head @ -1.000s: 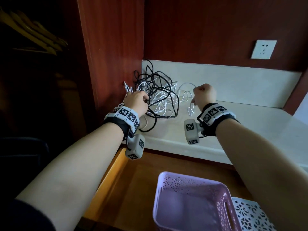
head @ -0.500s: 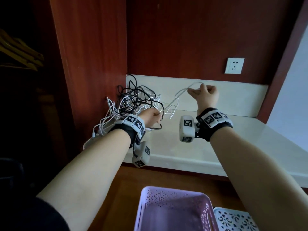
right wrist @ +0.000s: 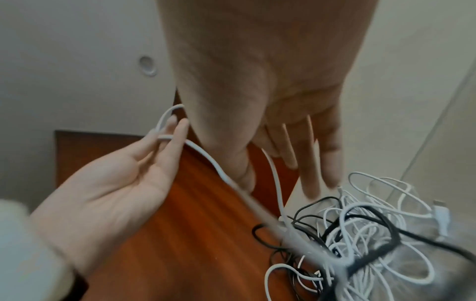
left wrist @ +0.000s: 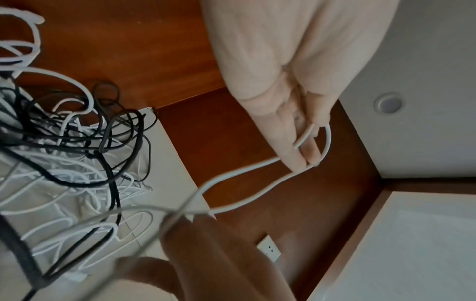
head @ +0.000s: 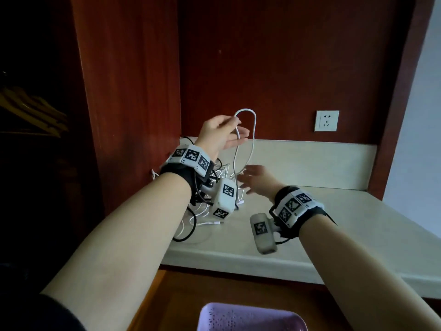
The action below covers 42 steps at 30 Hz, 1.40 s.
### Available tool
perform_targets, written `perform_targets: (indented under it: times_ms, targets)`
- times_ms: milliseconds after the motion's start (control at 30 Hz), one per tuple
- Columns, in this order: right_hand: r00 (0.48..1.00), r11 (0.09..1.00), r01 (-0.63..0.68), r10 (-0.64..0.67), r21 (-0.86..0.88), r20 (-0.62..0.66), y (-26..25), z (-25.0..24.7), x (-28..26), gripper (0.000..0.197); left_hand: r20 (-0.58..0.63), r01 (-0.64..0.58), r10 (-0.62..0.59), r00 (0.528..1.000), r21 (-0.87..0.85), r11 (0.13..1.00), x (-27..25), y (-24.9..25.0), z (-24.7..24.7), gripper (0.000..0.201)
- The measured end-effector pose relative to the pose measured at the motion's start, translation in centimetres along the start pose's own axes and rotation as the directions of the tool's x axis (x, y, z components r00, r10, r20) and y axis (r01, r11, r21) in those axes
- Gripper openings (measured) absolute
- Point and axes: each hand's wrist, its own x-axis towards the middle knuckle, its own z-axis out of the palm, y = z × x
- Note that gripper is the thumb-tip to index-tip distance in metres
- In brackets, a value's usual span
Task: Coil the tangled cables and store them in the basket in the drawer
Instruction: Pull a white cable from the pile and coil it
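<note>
Left hand (head: pixel 220 134) risen | fingers pinch white cable (head: pixel 248 139) loop | right hand (head: pixel 256 179) spread, empty

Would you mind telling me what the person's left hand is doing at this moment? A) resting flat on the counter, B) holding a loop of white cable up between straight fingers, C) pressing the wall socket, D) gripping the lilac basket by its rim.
B: the left hand is raised above the counter with a loop of white cable caught between its straight fingers, clear of the tangle.
</note>
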Motion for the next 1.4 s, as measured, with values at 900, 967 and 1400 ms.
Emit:
perform_targets:
  times_ms: [900,967,1400]
  targets:
    - [0.996,0.388,-0.038,0.092,0.921,0.002,-0.1,-3.2,-2.0,0.025,0.235,0.283,-0.483,0.843,0.57,0.772,-3.6,-7.8,-0.2,0.016]
    - [0.99,0.317,-0.031,0.143,0.948,-0.016,0.8,-3.1,-1.9,0.023,0.247,0.193,-0.457,0.855,0.666,0.721,-3.8,-8.4,0.2,0.005]
    - [0.927,0.913,-0.22,0.305,0.343,-0.217,8.4,-3.2,-5.1,0.023,0.04,0.41,-0.425,0.904,0.194,0.891,-7.6,-13.0,-0.8,0.009]
